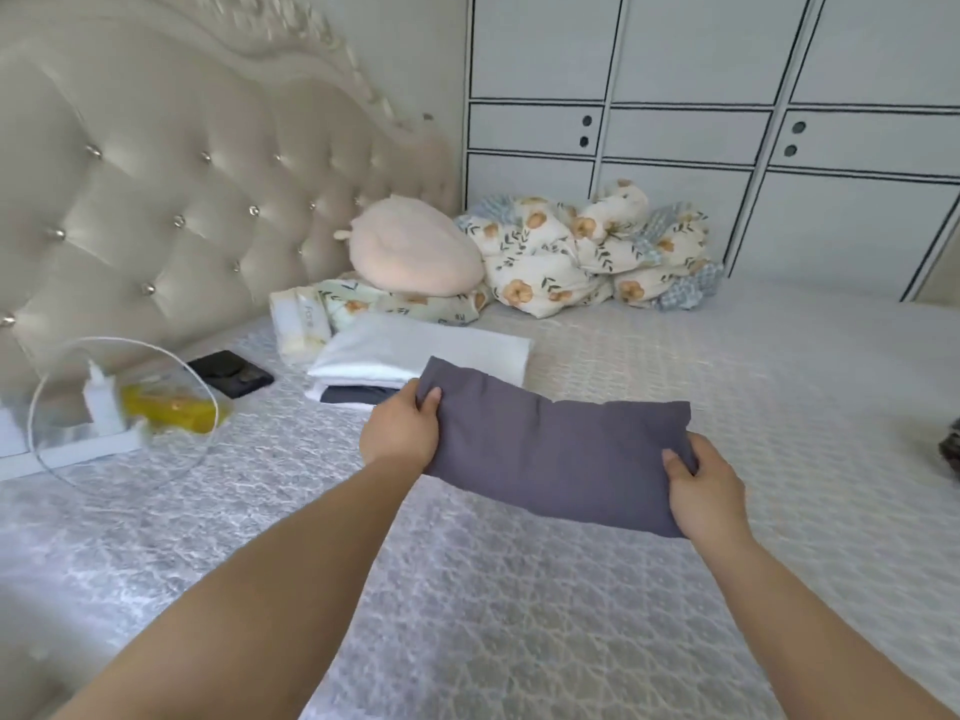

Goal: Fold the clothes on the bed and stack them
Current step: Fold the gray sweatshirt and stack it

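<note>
A folded grey garment (556, 449) hangs flat between both hands, just above the pale quilted bed (519, 605). My left hand (400, 428) grips its left end, thumb on top. My right hand (701, 491) grips its right near corner. Directly behind the left end lies a stack of folded clothes (421, 356): a white piece on top, a dark one under it at the front. The grey garment's far left corner overlaps the stack's front edge in the view.
A tufted headboard (171, 189) runs along the left. A pink pillow (415, 252), a floral quilt (587, 252), a tissue pack (298, 319), a black wallet (231, 374), a yellow bag (171, 407) and a dark item (950, 449) lie around. White cabinets (727, 122) stand behind.
</note>
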